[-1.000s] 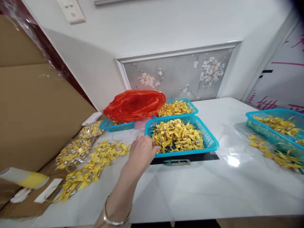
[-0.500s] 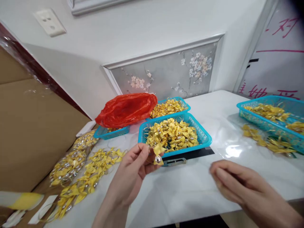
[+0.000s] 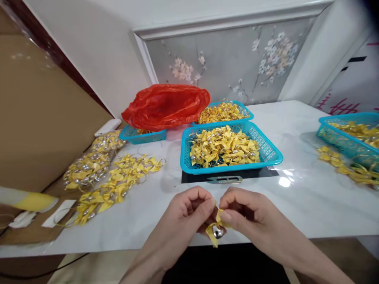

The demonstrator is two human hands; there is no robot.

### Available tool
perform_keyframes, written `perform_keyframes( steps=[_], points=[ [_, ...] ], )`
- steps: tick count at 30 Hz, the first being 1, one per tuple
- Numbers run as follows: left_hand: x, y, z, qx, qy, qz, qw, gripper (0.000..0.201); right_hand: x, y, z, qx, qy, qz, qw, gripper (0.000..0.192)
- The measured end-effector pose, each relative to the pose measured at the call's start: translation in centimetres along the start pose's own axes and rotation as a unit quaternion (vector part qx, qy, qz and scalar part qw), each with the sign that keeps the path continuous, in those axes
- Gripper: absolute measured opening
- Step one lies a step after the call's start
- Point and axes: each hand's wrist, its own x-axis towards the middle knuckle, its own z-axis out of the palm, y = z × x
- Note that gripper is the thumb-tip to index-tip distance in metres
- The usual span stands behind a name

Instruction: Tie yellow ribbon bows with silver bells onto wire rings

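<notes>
Between my hands, at the table's front edge, hangs a yellow ribbon bow with a silver bell point(image 3: 218, 231). My right hand point(image 3: 251, 217) pinches the ribbon between thumb and forefinger. Beside it my left hand point(image 3: 192, 213) is closed, thumb against forefinger, at a thin tie on the bow's upper side. The fingers partly hide the tie. Just beyond my hands lie small thread snips point(image 3: 225, 180) on a dark strip. Behind them a blue basket point(image 3: 231, 169) holds a heap of the same yellow bows with bells.
A red plastic bag point(image 3: 166, 106) rests over another blue basket point(image 3: 143, 138) at the back left. More bows point(image 3: 118, 185) lie in a row on the left, beside bagged ones point(image 3: 87, 169). Another blue basket point(image 3: 346, 134) stands right, with bows in front. A cardboard box point(image 3: 44, 118) stands left.
My right hand has come left to meet my left hand and now pinches the ribbon. The bow has moved closer to the table's front edge, and the view has tilted down.
</notes>
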Motion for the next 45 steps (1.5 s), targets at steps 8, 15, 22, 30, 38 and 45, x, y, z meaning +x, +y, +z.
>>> perform_keyframes(
  steps=[8,15,22,30,38,45],
  points=[
    [-1.5,-2.1,-0.1,0.061,0.217,0.116,0.967,0.026,-0.6,1.7,1.2,0.060,0.165,-0.031,0.984,0.030],
    [-1.4,-3.7,1.4,-0.109,0.136,0.021,0.984,0.025,-0.9,1.8,3.4,0.147,0.223,-0.013,0.964,0.031],
    [-1.1,-3.8,1.6,-0.262,0.082,-0.043,0.961,0.024,-0.7,2.6,4.6,0.348,0.139,0.069,0.925,0.037],
    [-0.7,-4.7,1.1,-0.154,0.155,0.021,0.976,0.019,-1.1,1.7,2.8,-0.072,0.298,-0.094,0.947,0.014],
    [-1.4,-4.0,1.4,0.008,0.110,0.065,0.992,0.021,-0.3,0.3,1.1,-0.151,0.093,-0.125,0.976,0.024],
    [-1.0,-4.4,1.3,-0.030,0.063,0.066,0.995,0.028,0.8,0.4,0.9,0.160,-0.055,0.065,0.983,0.045]
  ],
)
